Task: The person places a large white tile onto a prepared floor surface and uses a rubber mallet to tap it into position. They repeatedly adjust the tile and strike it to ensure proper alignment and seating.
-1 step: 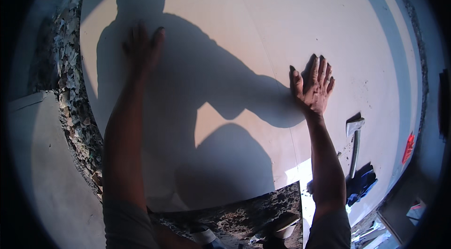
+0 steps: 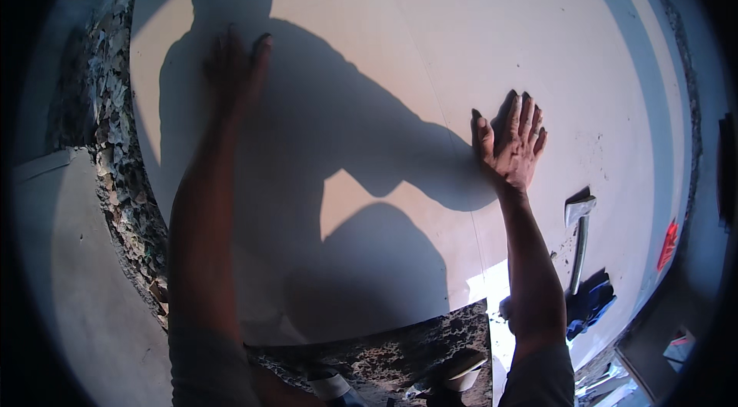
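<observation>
Both of my hands lie flat on a large pale sheet (image 2: 361,46), which looks like a smooth board with a thin line running across it. In my own shadow, my left hand (image 2: 237,73) rests on the left part of the sheet, its thumb spread from the fingers. My right hand (image 2: 515,142) presses down in sunlight on the right part, thumb apart and fingers stretched out. Neither one holds anything. A small hatchet (image 2: 580,211) with a grey handle lies on the sheet, right of my right forearm. Dark blue gloves (image 2: 590,307) lie at its handle end.
A rough strip of flaky rubble (image 2: 115,146) runs along the sheet's left edge, with another pale slab (image 2: 84,253) beyond. Dark, crumbly ground (image 2: 384,353) shows at the near edge, beside my shoes (image 2: 463,376). A red object (image 2: 667,245) lies at the far right.
My left hand has shifted slightly forward, away from me. My right hand stays almost where it was, still flat on the sheet.
</observation>
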A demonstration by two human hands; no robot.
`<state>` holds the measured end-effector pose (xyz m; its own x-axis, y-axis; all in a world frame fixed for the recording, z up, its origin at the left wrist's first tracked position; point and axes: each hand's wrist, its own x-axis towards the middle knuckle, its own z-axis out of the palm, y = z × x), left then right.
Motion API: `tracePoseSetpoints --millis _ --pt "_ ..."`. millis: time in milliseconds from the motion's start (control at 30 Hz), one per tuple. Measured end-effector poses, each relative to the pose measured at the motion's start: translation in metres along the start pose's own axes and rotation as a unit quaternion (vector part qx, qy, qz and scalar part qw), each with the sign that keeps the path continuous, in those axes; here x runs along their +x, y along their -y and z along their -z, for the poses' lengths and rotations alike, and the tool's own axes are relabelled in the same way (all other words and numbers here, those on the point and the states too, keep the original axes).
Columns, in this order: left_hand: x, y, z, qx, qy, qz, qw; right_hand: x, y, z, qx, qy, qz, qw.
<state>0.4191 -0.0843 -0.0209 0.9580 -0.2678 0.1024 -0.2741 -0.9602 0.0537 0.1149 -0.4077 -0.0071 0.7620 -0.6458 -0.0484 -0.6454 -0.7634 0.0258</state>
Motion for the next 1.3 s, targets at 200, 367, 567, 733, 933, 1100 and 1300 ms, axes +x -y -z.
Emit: tracePoseSetpoints --millis 200,367,567,733,933,1100,1300 --pt "0.057 -0.182 -0.026 -0.044 -0.007 -0.127 0.991 -0.001 -0.001 0.004 0.028 -0.026 0.025 0.999" --pt "0.052 -0.214 -0.022 -0.034 0.005 -0.188 0.982 0.009 0.003 0.004 0.031 -0.01 0.003 0.999" --pt "0.039 -0.212 -0.014 -0.066 -0.024 -0.186 0.98 0.005 0.002 0.007 0.037 0.001 -0.001 0.999" --pt "0.036 -0.209 -0.014 -0.093 0.007 -0.183 0.979 0.006 0.003 0.006 0.04 -0.014 0.003 0.999" --pt "0.037 -0.214 -0.011 -0.075 -0.011 -0.156 0.985 0.006 0.002 0.003 0.026 -0.022 0.004 0.999" --pt "0.043 -0.219 -0.013 -0.04 0.05 -0.068 0.996 0.006 0.003 0.005 0.034 -0.024 0.005 0.999" --pt "0.045 -0.213 -0.016 -0.089 0.029 -0.086 0.992 0.006 0.004 0.006 0.034 -0.011 0.0 0.999"
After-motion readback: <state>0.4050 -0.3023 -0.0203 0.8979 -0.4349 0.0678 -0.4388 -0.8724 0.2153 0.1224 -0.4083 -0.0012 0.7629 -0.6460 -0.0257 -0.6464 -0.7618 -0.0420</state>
